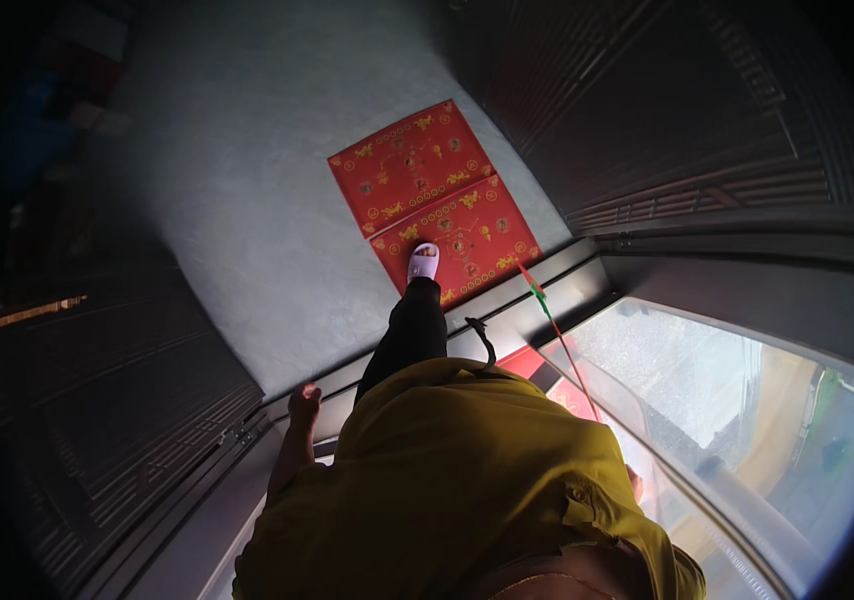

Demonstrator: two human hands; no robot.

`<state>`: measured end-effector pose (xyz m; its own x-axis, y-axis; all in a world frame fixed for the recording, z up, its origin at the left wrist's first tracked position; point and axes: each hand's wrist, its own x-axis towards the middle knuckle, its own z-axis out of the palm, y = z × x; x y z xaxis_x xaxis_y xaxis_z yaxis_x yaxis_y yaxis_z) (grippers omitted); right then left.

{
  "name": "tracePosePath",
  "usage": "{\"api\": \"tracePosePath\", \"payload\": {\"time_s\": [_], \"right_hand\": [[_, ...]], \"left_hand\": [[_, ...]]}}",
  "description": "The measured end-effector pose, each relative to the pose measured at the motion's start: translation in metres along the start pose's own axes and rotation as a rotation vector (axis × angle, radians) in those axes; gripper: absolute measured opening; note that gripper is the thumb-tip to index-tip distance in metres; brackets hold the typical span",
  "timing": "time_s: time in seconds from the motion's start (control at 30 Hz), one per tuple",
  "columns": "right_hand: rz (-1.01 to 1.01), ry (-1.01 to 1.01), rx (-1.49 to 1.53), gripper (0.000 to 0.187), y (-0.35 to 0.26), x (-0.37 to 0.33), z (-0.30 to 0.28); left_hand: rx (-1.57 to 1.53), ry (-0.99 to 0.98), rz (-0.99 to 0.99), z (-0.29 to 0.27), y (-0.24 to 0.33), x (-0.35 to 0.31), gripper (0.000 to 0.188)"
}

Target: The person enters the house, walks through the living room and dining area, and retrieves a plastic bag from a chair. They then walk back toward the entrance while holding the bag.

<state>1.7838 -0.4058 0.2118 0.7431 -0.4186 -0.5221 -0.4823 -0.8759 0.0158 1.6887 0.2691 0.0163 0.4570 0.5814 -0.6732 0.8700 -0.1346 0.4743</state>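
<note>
My left hand (305,402) hangs beside my body near the door sill. Its fingers are curled in and nothing shows in them. At the right side of my yellow shirt, only a small part of my right hand (635,483) shows. A thin red stick (569,358) with a green piece (538,293) near its far end runs back in line with that hand. My shirt covers the place where they seem to meet, so the grip itself is hidden.
One foot in a light purple slipper (424,262) stands on a red mat (457,240) with gold patterns. Beyond the metal sill (332,385) lies grey floor (237,200). Dark carved door leaves (667,110) flank the doorway. A clear glass panel (687,380) is at the right.
</note>
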Motion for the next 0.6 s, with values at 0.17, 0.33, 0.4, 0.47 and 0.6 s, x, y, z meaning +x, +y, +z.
{"api": "tracePosePath", "payload": {"time_s": [0.17,0.33,0.4,0.47,0.6], "right_hand": [[-0.054,-0.214,-0.081,0.049,-0.102,0.057,0.022],[-0.441,-0.047,-0.046,0.031,-0.281,0.177,-0.013],[-0.48,0.016,-0.002,0.035,-0.328,0.211,-0.033],[-0.48,0.003,0.139,0.037,-0.369,0.239,-0.056],[-0.656,0.087,0.354,0.042,-0.412,0.277,-0.074]], "left_hand": [[-0.044,-0.074,0.005,-0.04,0.1,0.057,0.029],[0.11,-0.193,-0.153,-0.072,0.148,0.07,0.029],[0.242,-0.231,-0.082,-0.073,0.147,0.079,0.03],[0.273,-0.422,0.025,-0.068,0.112,0.067,0.029],[0.151,-0.33,-0.14,-0.028,0.102,0.021,0.029]]}}
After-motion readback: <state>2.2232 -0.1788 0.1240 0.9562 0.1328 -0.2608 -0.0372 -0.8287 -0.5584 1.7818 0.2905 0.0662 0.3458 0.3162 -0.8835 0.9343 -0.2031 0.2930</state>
